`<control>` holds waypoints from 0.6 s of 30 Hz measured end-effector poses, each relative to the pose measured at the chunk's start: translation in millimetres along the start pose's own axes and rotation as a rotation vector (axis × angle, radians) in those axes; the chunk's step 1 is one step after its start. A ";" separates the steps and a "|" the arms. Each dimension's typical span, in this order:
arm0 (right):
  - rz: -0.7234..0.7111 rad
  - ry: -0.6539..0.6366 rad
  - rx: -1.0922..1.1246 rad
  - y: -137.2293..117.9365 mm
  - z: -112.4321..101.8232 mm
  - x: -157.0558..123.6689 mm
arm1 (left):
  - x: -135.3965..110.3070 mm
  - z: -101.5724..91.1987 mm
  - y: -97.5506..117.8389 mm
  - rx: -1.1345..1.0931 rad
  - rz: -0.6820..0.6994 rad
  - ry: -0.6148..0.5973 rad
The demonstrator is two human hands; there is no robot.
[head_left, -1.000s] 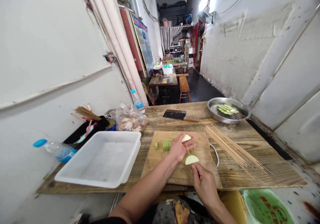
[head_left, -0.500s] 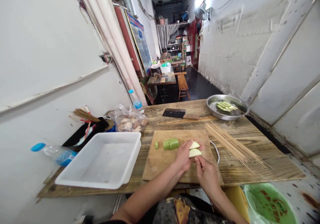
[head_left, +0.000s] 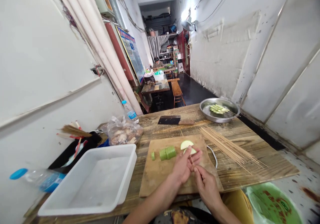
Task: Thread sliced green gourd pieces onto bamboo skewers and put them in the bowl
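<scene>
My left hand [head_left: 184, 165] is closed around pale green vegetable slices [head_left: 187, 145] threaded on a thin bamboo skewer [head_left: 191, 159], over the wooden cutting board [head_left: 160, 170]. My right hand [head_left: 205, 184] pinches the near end of that skewer just below the left hand. Several green vegetable chunks [head_left: 167, 153] lie on the board to the left of my hands.
A pile of bamboo skewers [head_left: 227, 147] lies right of the board. A cleaver [head_left: 175, 120] and a metal bowl [head_left: 220, 109] with finished skewers sit farther back. A white tray [head_left: 92, 180], a plastic bag [head_left: 122, 132] and water bottles stand left. A green bucket [head_left: 272, 207] is below right.
The two slices have been pushed together along the skewer. My hands have closed in on each other, and the view has shifted so the table sits lower right.
</scene>
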State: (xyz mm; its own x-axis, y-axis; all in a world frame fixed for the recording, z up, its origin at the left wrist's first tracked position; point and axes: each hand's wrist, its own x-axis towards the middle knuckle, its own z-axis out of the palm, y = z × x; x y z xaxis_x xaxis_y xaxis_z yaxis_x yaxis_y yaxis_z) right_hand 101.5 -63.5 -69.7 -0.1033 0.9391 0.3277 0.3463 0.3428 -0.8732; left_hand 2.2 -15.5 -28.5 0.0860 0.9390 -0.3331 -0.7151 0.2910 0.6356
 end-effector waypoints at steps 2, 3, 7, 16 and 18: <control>-0.011 0.004 0.011 -2.7 1.5 1.5 | -3.8 1.2 -4.8 0.037 0.033 0.013; -0.012 0.010 0.012 -3.2 2.2 1.8 | -4.9 2.0 -6.1 0.041 0.048 0.032; -0.047 0.028 0.002 -1.0 4.1 1.5 | -5.7 6.1 -6.3 0.048 0.095 0.112; -0.131 0.064 -0.029 -1.1 3.3 -0.4 | -7.9 8.1 -14.0 0.095 0.171 0.105; -0.125 0.087 -0.037 -2.7 2.2 0.8 | -10.4 6.2 -21.2 0.100 0.171 0.061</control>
State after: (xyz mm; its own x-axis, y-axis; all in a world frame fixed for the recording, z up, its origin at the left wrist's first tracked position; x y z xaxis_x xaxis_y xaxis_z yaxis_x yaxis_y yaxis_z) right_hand 98.5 -63.6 -67.9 -0.0671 0.8829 0.4648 0.3701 0.4546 -0.8102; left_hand 20.7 -30.3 -34.2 -0.0753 0.9644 -0.2536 -0.6427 0.1475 0.7518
